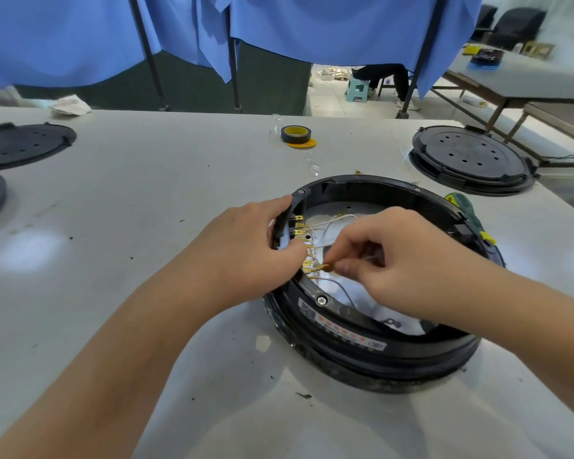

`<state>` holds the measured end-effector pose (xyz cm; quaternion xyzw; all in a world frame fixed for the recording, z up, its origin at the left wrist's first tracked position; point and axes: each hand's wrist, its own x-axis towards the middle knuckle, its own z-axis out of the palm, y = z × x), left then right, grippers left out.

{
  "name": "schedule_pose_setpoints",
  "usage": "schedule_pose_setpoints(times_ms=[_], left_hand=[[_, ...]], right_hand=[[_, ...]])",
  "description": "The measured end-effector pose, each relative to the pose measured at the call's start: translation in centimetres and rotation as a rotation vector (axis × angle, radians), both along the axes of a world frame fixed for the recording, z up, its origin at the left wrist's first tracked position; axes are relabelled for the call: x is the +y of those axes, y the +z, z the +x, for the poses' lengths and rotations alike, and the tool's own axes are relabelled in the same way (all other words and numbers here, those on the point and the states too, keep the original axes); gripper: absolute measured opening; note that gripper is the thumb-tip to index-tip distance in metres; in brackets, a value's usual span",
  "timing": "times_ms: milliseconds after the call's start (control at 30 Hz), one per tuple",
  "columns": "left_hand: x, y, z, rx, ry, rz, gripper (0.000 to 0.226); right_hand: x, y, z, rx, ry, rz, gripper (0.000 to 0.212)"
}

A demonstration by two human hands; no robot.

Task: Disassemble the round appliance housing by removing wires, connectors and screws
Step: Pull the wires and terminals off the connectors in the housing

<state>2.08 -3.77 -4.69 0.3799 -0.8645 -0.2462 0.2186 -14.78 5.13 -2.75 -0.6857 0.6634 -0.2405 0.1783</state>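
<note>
1. We see the round black plastic housing (371, 339) on the smooth grey table (146, 200).
2. Our left hand (246, 246) grips its rim, fingers curled.
3. Our right hand (398, 260) pinches a brass connector (322, 267) beside thin white wires (328, 226).

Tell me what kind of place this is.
Probably a workshop or small factory floor for taking appliances apart. Several like black housings and lids lie on a long worktable, with tape and a screwdriver, and blue curtains divide the stations.
</note>
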Motion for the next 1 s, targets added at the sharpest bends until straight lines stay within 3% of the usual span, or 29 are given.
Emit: schedule_pose_setpoints(times_ms=[233,400,567,733,1000], left_hand=[[-0.1,0.0,0.1,0.0,0.011,-0.002,0.043],[-0.1,-0.2,0.3,0.015,-0.002,0.021,0.014],[0.0,-0.2,0.2,0.031,-0.001,0.031,0.017],[-0.3,-1.1,-0.2,0.097,0.071,0.006,0.034],[-0.5,-1.8,-0.7,0.115,0.156,-0.039,0.034]], right_hand=[[0.4,1.0,-0.2,-0.112,-0.016,-0.002,0.014],[-0.1,2.6,-2.4,-0.153,-0.053,-0.083,0.011],[-3.2,3.9,-7.2,-0.114,-0.225,-0.164,0.012],[-7.2,2.7,-12.2,-0.104,-0.404,-0.04,0.004],[-12.2,-0.2,-14.7,0.035,-0.449,0.102,0.008]])
